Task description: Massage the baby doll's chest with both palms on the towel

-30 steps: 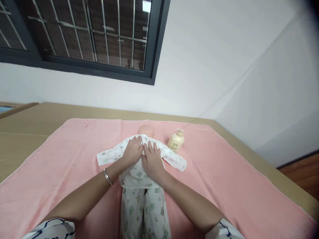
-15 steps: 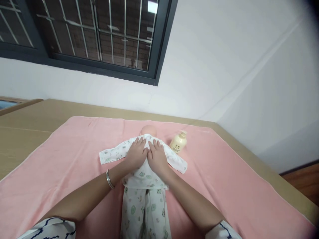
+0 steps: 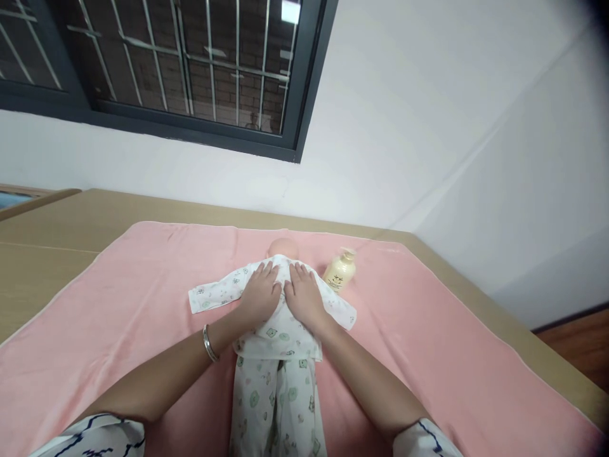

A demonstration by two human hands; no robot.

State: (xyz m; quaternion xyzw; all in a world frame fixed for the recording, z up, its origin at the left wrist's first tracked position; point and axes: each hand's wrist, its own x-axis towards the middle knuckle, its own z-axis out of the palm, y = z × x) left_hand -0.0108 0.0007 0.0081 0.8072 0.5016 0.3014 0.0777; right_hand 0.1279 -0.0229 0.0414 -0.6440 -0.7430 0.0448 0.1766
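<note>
A baby doll (image 3: 283, 247) lies on a pink blanket (image 3: 157, 273), only the top of its head showing bare. It wears a white patterned long-sleeved top (image 3: 280, 336) and matching trousers (image 3: 254, 400). My left hand (image 3: 261, 293) rests flat on the left upper part of the top, fingers stretched toward the head. Flat on the right upper part lies my right hand (image 3: 304, 295), its fingers also extended. A small gap separates the two hands. Neither grips anything. Both doll sleeves are spread out sideways.
A cream pump bottle (image 3: 341, 270) lies tilted on the blanket, right of the doll's head. Around the blanket shows a light wooden surface (image 3: 52, 219) against a white wall (image 3: 380, 127). A dark-framed window (image 3: 190, 127) with metal bars is above.
My right hand has shifted slightly to the right, widening the gap between the hands. My left hand stays in nearly the same place on the top.
</note>
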